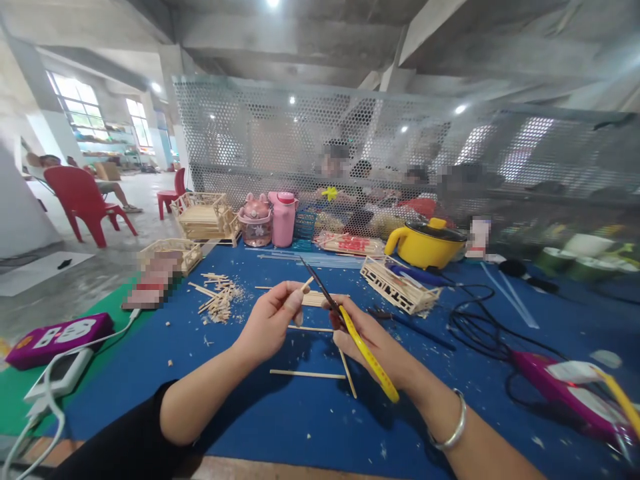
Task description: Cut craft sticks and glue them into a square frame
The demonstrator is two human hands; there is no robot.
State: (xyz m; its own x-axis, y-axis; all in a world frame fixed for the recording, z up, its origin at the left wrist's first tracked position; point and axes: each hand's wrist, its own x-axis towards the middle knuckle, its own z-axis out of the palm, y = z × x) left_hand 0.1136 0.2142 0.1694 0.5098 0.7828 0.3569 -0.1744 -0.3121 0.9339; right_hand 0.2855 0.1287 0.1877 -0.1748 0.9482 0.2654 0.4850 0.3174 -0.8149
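Note:
My left hand (273, 319) is closed, pinching a thin wooden stick (308, 284) between thumb and fingertips. In my right hand (373, 340) is a pair of scissors (357, 340) with yellow handles. The dark blades point up and left, close beside the stick's end; whether they touch it I cannot tell. Below the hands, single sticks (307, 374) lie on the blue tabletop (240, 417). Another stick (349, 375) slants down from under my right hand. Behind my fingers is a row of sticks (315, 299), partly hidden.
Left of the hands is a pile of short stick pieces (220, 299). A small wooden frame model (400, 283), a yellow pot (427, 245) and black cables stand to the right. Purple power strips (60, 340) lie at both sides. A perforated metal screen (300, 147) closes the back.

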